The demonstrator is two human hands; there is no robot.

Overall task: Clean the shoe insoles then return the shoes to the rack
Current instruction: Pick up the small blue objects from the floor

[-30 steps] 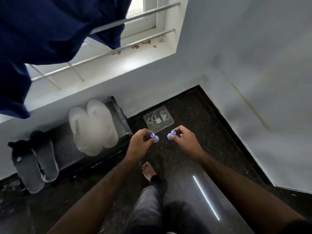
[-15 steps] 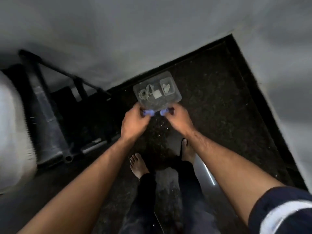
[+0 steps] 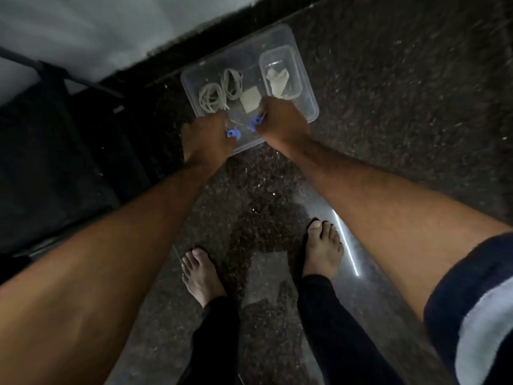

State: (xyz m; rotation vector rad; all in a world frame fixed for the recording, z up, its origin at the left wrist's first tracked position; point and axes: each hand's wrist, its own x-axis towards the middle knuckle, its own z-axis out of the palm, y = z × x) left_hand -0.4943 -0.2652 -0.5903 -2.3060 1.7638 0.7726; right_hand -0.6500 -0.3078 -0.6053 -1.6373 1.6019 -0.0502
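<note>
Both hands hover over the near edge of a clear plastic tray (image 3: 301,65) standing on the dark floor by the wall. My left hand (image 3: 205,138) is closed around a small blue piece (image 3: 231,133). A second small blue piece (image 3: 255,122) is pinched in my right hand (image 3: 281,119). In the tray lie coiled white laces (image 3: 219,93), a white square pad (image 3: 249,101) and a smaller clear box (image 3: 280,73) with white cloth in it. No shoes or insoles show in this view.
The dark shoe rack (image 3: 47,162) stands at the left against the white wall (image 3: 83,31). My bare feet (image 3: 323,251) are on the speckled dark floor (image 3: 402,107) below the tray. A bright light streak (image 3: 347,243) reflects off the floor.
The view has dropped from the rack and white shoes down to the floor. Both hands, still holding the blue pieces, have gone down to the tray's near edge.
</note>
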